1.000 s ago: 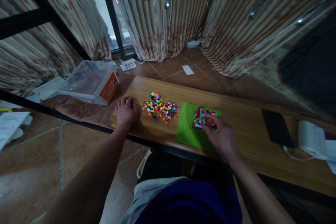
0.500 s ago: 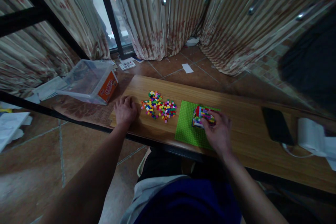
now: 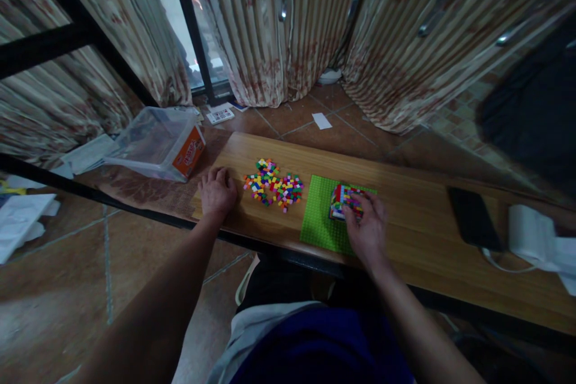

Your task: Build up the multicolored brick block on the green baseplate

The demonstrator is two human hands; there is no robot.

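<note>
A small multicoloured toy-brick model [image 3: 341, 199] sits on a green baseplate [image 3: 317, 222]. Its right side is covered by my right hand [image 3: 369, 225], whose thumb and fingers close on the bricks; any single piece between the fingertips is hidden. My left hand [image 3: 217, 193] lies palm down at the table's left end, fingers loosely bent and holding nothing. Between that hand and the baseplate, several loose toy bricks [image 3: 274, 183] in mixed colours are spread in a heap.
The narrow wooden table [image 3: 418, 210] carries a black phone [image 3: 472, 216] and a white charger [image 3: 531, 231] with its cable on the right. A clear plastic bin [image 3: 153, 141] with an orange label stands beyond the left end. Striped curtains [image 3: 310, 30] hang behind.
My right hand has shifted slightly left over the toy-brick model. My left hand rests in the same spot. The whole view has tilted up a little.
</note>
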